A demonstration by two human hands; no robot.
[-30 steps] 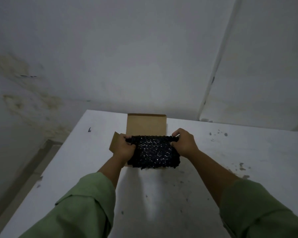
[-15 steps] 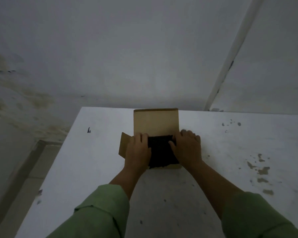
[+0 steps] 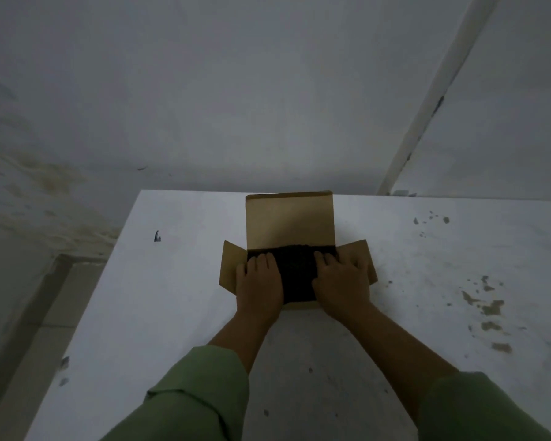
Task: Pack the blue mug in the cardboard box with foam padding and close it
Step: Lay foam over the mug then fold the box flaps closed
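Dim room w/ a grey-white wall (image 3: 236, 90), stained yellowish at the left, and a pale strip (image 3: 433, 100) running diagonally up the right side. Below it, a white desk (image 3: 172, 297), flat, scuffed, w/ brownish chipped patches (image 3: 487, 307) on the right. Near the desk's far edge sits the cardboard box (image 3: 288, 218): plain brown, lid flap upright at the back, side flaps splayed out left & right. Inside, black foam padding (image 3: 296, 272), rough-textured, fills the opening; the blue mug isn't visible. Both hands lie flat on the foam, palms down, fingers straight & gripping nothing: left hand (image 3: 259, 288) over the left part, right hand (image 3: 342, 284) over the right part and partly on the right flap. Green sleeves (image 3: 198, 399) cover the forearms.
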